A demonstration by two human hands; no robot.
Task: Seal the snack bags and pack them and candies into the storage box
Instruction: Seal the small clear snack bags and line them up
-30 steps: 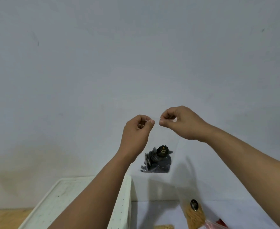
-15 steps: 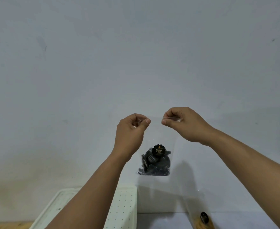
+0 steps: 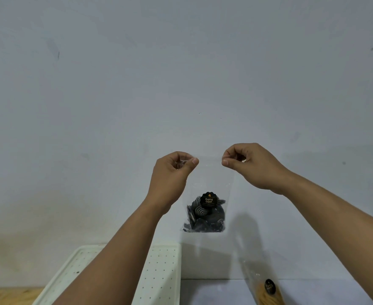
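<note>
A clear snack bag (image 3: 207,212) with dark striped snacks and a black round label hangs in the air before the wall. My left hand (image 3: 172,172) pinches the bag's top left corner between thumb and fingers. My right hand (image 3: 247,166) pinches its top right corner. The bag's top edge is stretched flat between the two hands. A white perforated storage box (image 3: 159,276) stands below my left forearm, which hides part of it. A second clear bag (image 3: 267,289) with tan snacks and a black label leans at the bottom right.
A plain pale wall fills most of the view. A white surface (image 3: 214,291) runs under the bags at the bottom, and a strip of wooden surface (image 3: 9,296) shows at the bottom left beside the box.
My hands have moved apart along the bag's top edge, stretching it wider. The view has tilted up, so less of the table and the tan snack bag shows.
</note>
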